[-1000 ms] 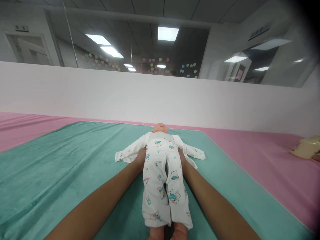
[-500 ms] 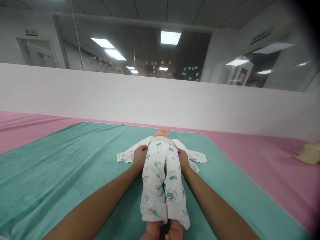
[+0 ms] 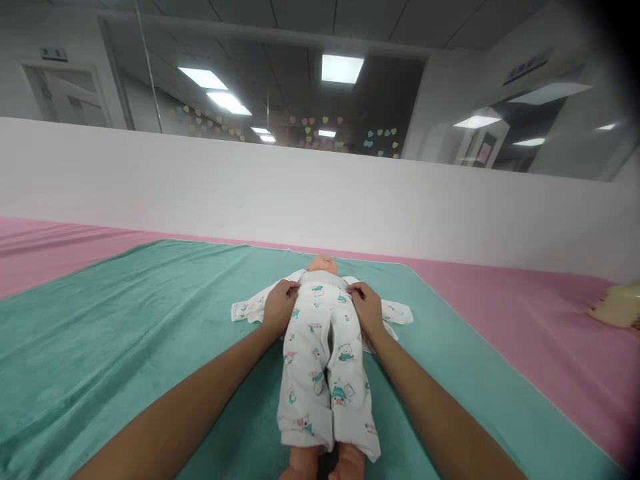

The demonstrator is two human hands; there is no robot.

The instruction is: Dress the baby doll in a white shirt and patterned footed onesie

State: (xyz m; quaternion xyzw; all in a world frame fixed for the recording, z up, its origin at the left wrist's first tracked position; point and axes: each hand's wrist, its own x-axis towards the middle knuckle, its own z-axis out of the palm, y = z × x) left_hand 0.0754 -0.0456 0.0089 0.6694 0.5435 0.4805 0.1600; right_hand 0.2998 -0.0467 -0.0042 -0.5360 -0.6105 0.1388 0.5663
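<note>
A baby doll [image 3: 321, 264] lies on its back on a teal blanket [image 3: 125, 333], head away from me. It wears white printed trousers [image 3: 323, 360] and a white top with sleeves spread out [image 3: 247, 309]. My left hand [image 3: 279, 305] grips the trousers' waistband on the doll's left side in view, fingers curled. On the other side my right hand [image 3: 367, 309] pinches the same waistband. Bare doll feet [image 3: 325, 463] stick out at the bottom edge.
The blanket lies on a pink sheet [image 3: 525, 313]. A low white wall [image 3: 320, 193] runs behind, with glass panes above it. A pale yellowish object [image 3: 620, 305] rests on the pink sheet at the far right.
Both hands have come up from the doll's sides onto the top of the waistband, and the trousers sit slightly higher on the doll. The view shifted a little.
</note>
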